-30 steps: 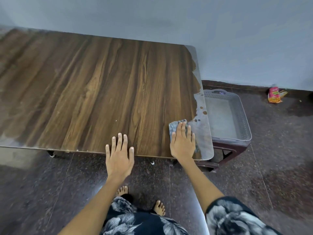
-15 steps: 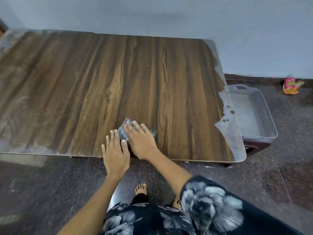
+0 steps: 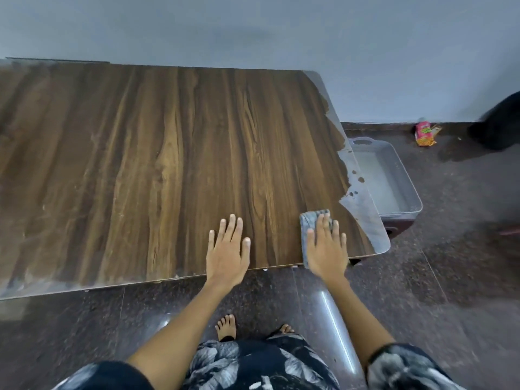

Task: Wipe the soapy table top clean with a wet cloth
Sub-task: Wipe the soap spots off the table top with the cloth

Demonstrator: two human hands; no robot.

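The wood-grain table top (image 3: 168,164) fills the left and middle of the head view. A grey soapy film (image 3: 365,218) runs along its right edge and near-right corner, and a paler film lies at the near-left corner. My right hand (image 3: 326,246) presses flat, fingers straight, on a folded blue-grey cloth (image 3: 308,220) near the front edge, just left of the soapy strip. My left hand (image 3: 228,249) rests flat on the table at the front edge, fingers spread, holding nothing.
A grey plastic tub (image 3: 394,175) with cloudy water stands on a dark low stool right of the table. A red and yellow packet (image 3: 425,133) lies by the wall. A dark object (image 3: 501,122) sits at far right. Dark tiled floor lies below.
My right hand has slid the cloth along the front edge from beside my left hand to the right, toward the soapy strip. My left hand stays flat on the table.
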